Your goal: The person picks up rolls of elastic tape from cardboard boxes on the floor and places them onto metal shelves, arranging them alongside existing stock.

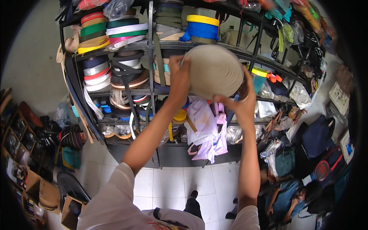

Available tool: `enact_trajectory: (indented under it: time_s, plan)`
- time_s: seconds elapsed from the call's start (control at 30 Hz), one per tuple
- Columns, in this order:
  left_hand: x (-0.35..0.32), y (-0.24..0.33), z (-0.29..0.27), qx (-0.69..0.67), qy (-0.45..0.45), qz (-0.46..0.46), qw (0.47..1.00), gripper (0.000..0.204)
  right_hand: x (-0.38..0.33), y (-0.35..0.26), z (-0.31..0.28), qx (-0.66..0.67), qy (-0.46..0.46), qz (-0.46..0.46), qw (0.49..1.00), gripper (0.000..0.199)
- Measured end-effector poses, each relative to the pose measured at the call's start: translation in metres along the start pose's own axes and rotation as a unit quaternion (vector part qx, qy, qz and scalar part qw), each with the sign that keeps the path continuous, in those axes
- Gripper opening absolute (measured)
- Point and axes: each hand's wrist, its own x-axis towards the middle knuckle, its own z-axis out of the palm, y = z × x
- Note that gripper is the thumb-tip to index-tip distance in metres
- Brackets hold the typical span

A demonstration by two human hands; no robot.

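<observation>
Between both my hands is a large beige roll of webbing (pixel 216 71), held up in front of the shelves with its coiled flat side facing me. My left hand (pixel 179 78) is closed on its left edge, the fingers partly hidden and slightly blurred. On the right side and lower edge, my right hand (pixel 241 97) grips the roll with the thumb underneath. Just behind it, on the upper shelf, sits a stack with a yellow roll (pixel 203 20) over a blue roll (pixel 203 30).
The black metal shelf rack (pixel 151 23) holds several stacks of coloured webbing rolls. A pale purple plastic bag (pixel 203 122) hangs below the beige roll. Bags hang at the right, where a seated person (pixel 285 199) is near. A dark chair (pixel 71 186) and cardboard boxes (pixel 48 193) stand at lower left.
</observation>
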Motion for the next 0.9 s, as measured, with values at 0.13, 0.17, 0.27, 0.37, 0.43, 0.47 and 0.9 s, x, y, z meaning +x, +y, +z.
enact_trajectory:
  time_s: [0.13,0.17,0.27,0.37,0.43,0.47,0.9]
  plan:
    - [0.111,-0.007,0.069,0.037,-0.028,0.040,0.998,0.052,0.096,0.051,-0.028,0.080,0.060,-0.015,0.995,0.097]
    - [0.137,0.003,0.079,0.042,-0.060,0.053,0.996,0.049,0.123,0.058,-0.033,0.085,0.066,-0.027,0.994,0.097]
    - [0.181,0.022,0.114,0.071,-0.128,0.055,0.988,0.046,0.197,0.095,-0.060,0.042,0.086,-0.046,0.994,0.095]
    - [0.251,0.017,0.115,0.101,-0.214,0.092,0.967,0.061,0.271,0.127,-0.062,0.060,0.063,-0.018,0.996,0.096]
    - [0.270,0.008,0.124,0.115,-0.244,0.086,0.959,0.069,0.301,0.149,-0.062,0.072,0.037,0.016,0.997,0.096]
    - [0.279,0.006,0.131,0.123,-0.259,0.089,0.954,0.069,0.315,0.158,-0.060,0.072,0.036,0.008,0.997,0.091]
    - [0.369,-0.019,0.099,0.339,-0.288,0.020,0.896,0.095,0.404,0.232,0.003,0.053,-0.072,-0.003,0.996,0.085]
